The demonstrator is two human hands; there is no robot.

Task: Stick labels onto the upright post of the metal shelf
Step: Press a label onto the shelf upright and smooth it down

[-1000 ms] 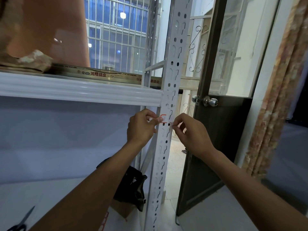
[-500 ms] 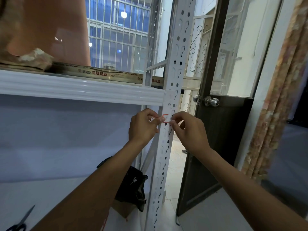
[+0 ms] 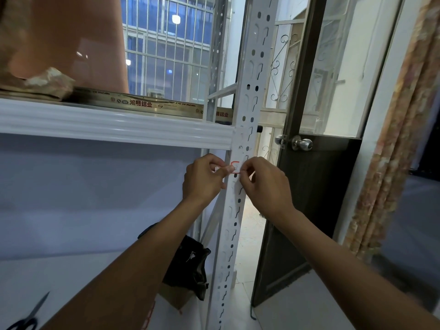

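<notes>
The white perforated upright post [image 3: 250, 96] of the metal shelf runs from top to bottom in the middle of the view. A small white label with a red border [image 3: 235, 166] lies against the post just below the white shelf beam [image 3: 114, 126]. My left hand [image 3: 203, 178] pinches the label's left edge with thumb and forefinger. From the right side of the post, my right hand [image 3: 264, 184] pinches the label's right edge. The fingers hide most of the label.
A long printed box [image 3: 142, 104] and a rock-like lump [image 3: 51, 83] lie on the shelf. Scissors [image 3: 28, 315] lie at the lower left. A black bag [image 3: 190, 265] sits behind the post. A dark door with a round knob [image 3: 301, 144] stands ajar at right.
Both hands stay at the label on the post. The right hand has shifted slightly left, closer against the post; the view has hardly moved.
</notes>
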